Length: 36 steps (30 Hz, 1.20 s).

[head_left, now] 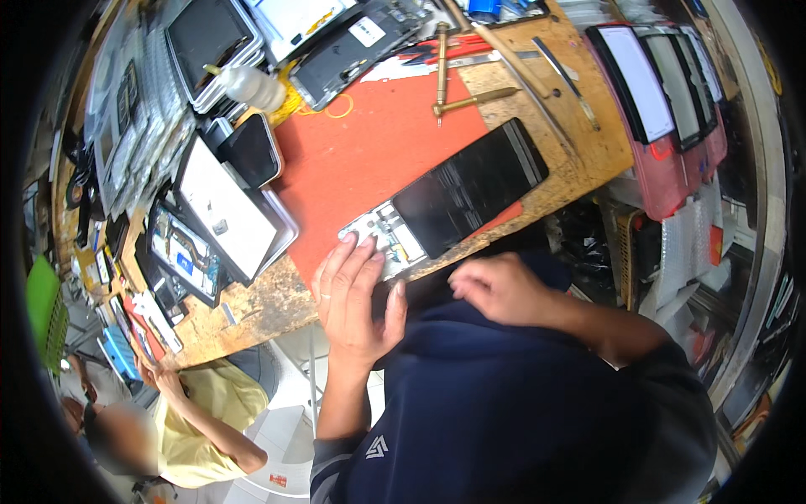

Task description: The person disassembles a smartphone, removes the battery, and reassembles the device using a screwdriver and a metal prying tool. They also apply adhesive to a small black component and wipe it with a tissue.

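Black phone (470, 186) seems steadied by open left hand (354, 317); curled right hand (509, 290), grip unclear, likely needs delicacy next.

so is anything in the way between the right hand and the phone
Nothing visible: only the bench's bare edge lies between the right hand and the phone. The left hand is at the phone's opened end, off to the left.
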Motion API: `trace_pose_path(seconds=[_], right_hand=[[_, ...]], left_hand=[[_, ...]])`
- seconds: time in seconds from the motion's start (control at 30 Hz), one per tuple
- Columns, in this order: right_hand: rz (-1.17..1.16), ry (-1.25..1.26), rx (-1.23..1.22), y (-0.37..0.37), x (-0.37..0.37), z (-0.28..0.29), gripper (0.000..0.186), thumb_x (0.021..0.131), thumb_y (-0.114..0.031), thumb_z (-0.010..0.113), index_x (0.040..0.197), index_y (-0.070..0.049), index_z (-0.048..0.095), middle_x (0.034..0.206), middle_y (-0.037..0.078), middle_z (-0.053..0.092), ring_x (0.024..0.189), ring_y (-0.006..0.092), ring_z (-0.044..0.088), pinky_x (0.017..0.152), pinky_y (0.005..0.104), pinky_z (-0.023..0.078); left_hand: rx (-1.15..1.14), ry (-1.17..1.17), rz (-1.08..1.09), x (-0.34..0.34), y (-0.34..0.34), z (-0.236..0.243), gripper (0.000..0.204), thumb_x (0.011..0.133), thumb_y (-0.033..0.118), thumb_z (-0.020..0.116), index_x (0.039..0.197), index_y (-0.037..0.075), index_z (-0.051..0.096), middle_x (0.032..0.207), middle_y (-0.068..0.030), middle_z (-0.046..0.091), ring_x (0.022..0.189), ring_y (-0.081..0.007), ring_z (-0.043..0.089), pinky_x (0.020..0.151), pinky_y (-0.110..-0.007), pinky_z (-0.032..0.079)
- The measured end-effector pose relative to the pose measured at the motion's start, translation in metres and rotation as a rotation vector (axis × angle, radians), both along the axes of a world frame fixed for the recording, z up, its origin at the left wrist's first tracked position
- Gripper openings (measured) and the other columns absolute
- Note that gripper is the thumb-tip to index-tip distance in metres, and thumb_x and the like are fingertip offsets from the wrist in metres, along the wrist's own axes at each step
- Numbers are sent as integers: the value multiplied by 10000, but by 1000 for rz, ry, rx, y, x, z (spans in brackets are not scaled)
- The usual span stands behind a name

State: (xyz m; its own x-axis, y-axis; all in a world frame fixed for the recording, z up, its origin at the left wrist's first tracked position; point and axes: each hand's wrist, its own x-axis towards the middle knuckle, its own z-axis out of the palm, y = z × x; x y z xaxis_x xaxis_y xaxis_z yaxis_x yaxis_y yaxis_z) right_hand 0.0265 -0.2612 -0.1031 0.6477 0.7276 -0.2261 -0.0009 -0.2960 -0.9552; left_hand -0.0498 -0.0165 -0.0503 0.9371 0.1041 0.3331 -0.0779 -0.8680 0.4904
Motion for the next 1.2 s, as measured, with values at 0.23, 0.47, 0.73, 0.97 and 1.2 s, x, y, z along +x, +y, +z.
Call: trace_pose_path(seconds=[0.23,0.47,0.73,0.97,1.2], right_hand=[[-84,-404,-540,-33,67,-134,318,998,-326,703,1141,-46,757,1186,220,756,1151,406,703,1024,541,528],[-99,-334,-497,-17,79,-158,325,999,-321,702,1160,-42,749,1201,226,748,1159,413,698,1032,541,525],[-110,-266,-471,-14,78,-147,334,1000,-316,701,1181,-38,740,1218,233,740,1168,421,693,1040,540,521],[-127,-230,-448,-12,77,-145,343,1001,-311,700,1200,-34,731,1234,239,733,1176,428,688,1048,540,518],[-111,-209,-442,-12,78,-144,353,1002,-307,699,1219,-30,723,1249,245,726,1184,435,683,1055,539,515]], left_hand=[[-40,-6,163,5,-6,18,178,865,-9,767,1028,50,726,960,-109,699,939,-320,663,860,-431,471],[96,212,176,26,-21,37,185,868,49,820,1026,88,731,958,-83,679,923,-300,604,850,-430,421],[216,282,176,37,-28,50,106,895,30,793,980,43,731,901,-85,652,826,-283,580,807,-432,425],[267,312,163,44,-31,56,101,895,4,775,968,33,712,871,-92,632,825,-296,566,796,-435,431],[208,388,168,46,-30,58,102,906,-2,759,961,14,675,876,-116,618,847,-320,562,816,-445,432]])
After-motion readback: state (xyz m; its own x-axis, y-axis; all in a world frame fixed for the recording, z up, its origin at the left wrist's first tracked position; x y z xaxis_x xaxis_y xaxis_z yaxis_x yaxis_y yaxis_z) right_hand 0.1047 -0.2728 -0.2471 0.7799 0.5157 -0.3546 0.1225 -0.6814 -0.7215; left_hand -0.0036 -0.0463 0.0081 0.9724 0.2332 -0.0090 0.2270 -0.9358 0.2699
